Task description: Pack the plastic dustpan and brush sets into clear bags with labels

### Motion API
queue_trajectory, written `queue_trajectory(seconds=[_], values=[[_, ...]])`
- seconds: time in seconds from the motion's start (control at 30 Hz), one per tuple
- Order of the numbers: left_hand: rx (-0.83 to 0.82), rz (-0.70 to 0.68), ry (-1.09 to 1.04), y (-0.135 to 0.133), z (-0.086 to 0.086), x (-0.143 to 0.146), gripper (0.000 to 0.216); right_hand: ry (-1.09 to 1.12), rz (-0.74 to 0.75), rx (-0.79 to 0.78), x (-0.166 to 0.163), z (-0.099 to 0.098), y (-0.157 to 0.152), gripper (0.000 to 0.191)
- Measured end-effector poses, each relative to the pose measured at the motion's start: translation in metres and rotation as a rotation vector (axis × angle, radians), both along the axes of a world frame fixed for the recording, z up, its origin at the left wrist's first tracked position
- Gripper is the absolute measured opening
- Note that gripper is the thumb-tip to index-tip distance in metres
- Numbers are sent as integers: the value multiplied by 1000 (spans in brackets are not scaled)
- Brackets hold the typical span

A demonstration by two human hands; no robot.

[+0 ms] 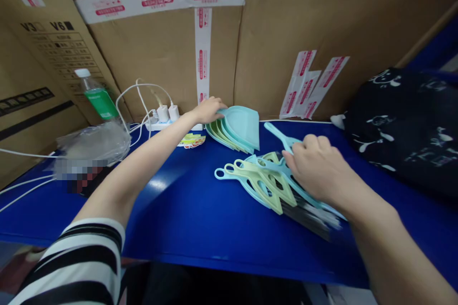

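My left hand (211,109) reaches to the back of the table, its fingers closed at the edge of a light blue dustpan (242,124). That dustpan lies on top of a nested stack of blue and pale green dustpans (219,134). On the right, my right hand (318,164) is wrapped round a light blue hand brush (277,132), whose handle sticks out toward the upper left. Under and beside this hand lies a pile of blue and green hand brushes (257,181), with ring-ended handles to the left and grey bristles (311,219) to the right.
Cardboard boxes (153,47) wall off the back of the blue table (179,219). A power strip (161,125) with white cables, a green-labelled bottle (98,95), plastic wrap (96,140) and small colourful packets (192,140) are at left. A black patterned bag (400,124) fills the right.
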State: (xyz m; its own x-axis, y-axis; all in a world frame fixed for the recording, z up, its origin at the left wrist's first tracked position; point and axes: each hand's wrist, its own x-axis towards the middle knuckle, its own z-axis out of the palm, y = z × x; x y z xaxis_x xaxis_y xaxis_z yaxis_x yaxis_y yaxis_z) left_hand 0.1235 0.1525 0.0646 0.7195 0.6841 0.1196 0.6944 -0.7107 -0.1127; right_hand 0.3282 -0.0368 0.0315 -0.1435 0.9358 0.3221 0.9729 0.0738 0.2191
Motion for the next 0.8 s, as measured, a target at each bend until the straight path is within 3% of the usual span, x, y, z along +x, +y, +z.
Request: queue_trajectory(seconds=[0.23,0.37,0.63,0.8], values=[[-94,4,176,16,12,-4,44,-37,188,-250,17,-6,2,39],[-104,25,233,14,18,-3,51,1,235,-245,19,-5,0,48],[-94,56,331,7,24,11,50,-69,195,-274,6,5,-5,23],[-63,75,333,0,24,13,48,-95,152,-336,2,6,-8,35]])
